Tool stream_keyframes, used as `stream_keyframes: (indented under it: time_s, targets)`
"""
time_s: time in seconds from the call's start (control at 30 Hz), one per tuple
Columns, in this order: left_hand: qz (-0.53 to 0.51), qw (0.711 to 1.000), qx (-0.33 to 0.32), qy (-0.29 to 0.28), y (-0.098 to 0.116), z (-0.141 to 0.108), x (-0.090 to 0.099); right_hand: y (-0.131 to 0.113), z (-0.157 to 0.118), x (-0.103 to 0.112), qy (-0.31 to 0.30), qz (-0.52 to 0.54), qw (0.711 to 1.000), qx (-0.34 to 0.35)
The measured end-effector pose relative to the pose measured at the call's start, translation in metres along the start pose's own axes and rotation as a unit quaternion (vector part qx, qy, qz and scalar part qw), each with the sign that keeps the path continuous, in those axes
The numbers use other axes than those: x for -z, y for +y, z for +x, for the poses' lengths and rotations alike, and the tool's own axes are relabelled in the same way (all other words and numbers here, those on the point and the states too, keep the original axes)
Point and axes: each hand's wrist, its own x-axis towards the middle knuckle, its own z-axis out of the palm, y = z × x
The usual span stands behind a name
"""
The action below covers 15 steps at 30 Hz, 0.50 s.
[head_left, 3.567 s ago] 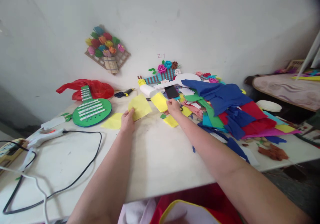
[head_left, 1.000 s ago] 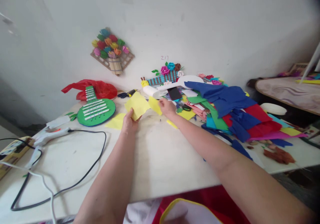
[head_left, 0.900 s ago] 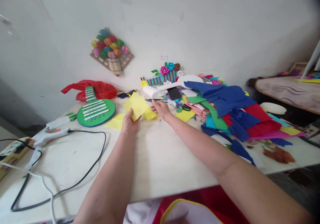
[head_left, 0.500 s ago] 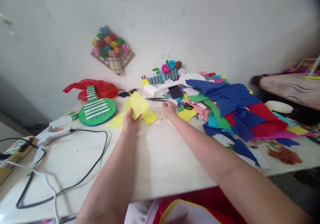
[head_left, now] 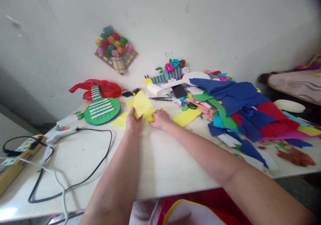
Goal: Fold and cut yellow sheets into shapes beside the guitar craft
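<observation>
One yellow sheet (head_left: 139, 104), corner up

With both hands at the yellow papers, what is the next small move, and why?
Probably the right hand pinches the small yellow piece under its fingers and lifts it toward the yellow sheet held by the left hand; the two papers already lie side by side.

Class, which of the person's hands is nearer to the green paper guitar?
Left. The left hand lies just right of the green paper guitar; the right hand is farther right.
</observation>
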Motion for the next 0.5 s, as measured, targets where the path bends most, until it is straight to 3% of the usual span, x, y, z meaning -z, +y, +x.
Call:
stream_keyframes:
  time_s: [0.23, 0.37, 0.5]
  targets:
    - [0.032, 0.999, -0.019, 0.015, -0.002, 0.0, 0.0, -0.01, -0.006, 0.006, -0.032, -0.055, 0.998, 0.001]
    - [0.059, 0.998, -0.031, -0.013, -0.004, -0.001, 0.0, -0.011, -0.006, 0.005, -0.052, -0.056, 0.997, -0.012]
    - [0.067, 0.996, -0.037, -0.049, -0.007, 0.002, 0.001, 0.001, 0.0, 0.006, -0.018, -0.015, 0.998, -0.066]
